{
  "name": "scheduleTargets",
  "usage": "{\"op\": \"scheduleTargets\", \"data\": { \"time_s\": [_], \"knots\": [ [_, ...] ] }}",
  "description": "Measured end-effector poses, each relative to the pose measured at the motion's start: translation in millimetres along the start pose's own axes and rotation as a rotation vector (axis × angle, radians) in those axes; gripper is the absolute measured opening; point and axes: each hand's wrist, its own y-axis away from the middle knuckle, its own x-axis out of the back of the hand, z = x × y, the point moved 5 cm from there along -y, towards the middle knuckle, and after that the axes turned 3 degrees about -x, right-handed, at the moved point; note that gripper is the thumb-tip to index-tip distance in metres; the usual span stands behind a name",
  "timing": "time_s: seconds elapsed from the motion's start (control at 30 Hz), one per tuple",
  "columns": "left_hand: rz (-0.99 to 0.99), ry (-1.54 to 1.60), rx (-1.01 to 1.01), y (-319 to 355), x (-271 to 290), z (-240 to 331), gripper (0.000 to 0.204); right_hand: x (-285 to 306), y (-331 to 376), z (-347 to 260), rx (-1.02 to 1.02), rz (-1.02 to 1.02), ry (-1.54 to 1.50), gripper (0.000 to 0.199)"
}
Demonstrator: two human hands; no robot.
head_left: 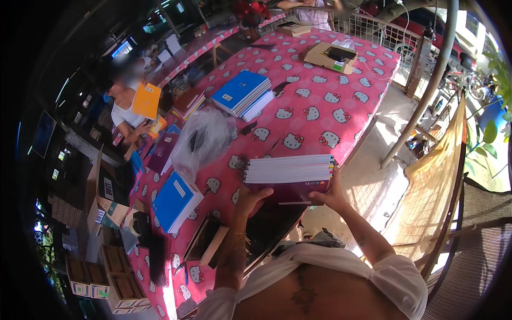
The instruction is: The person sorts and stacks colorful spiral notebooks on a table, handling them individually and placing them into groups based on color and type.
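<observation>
Between my two hands, at the table's near edge, is a stack of notebooks [290, 169] with white page edges on top and a dark purple cover facing me. My left hand [253, 199] grips its left end, thumb on the purple cover. At the right end my right hand [332, 193] holds it the same way, the other fingers hidden behind. The stack's underside is out of sight. A crumpled clear plastic bag [205, 140] lies beyond my left hand. Nearer to me on that side are a blue notebook stack [176, 200] and an open-topped box [207, 241].
A pink patterned cloth covers the table [314, 125]. Farther off are more blue notebooks [242, 90] and a cardboard tray [329, 57] with a black item. At left, a person [125, 109] holds an orange notebook [146, 101]. Cartons [101, 269] stand lower left; a pole [421, 112] rises at right.
</observation>
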Motion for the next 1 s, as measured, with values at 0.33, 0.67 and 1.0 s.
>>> {"op": "scheduleTargets", "data": {
  "time_s": [0.33,0.67,1.0],
  "knots": [
    [0.265,0.001,-0.077,-1,-11,-27,0.068,-5,-17,-23,-0.028,-0.095,-0.126,0.087],
    [0.334,-0.014,0.028,9,91,-51,0.055,-125,-162,-18,-0.61,-0.611,-0.001,0.086],
    [0.555,0.055,0.36,-4,135,-112,0.056,-164,-203,83,-0.366,-0.605,0.627,0.092]
  ]
}}
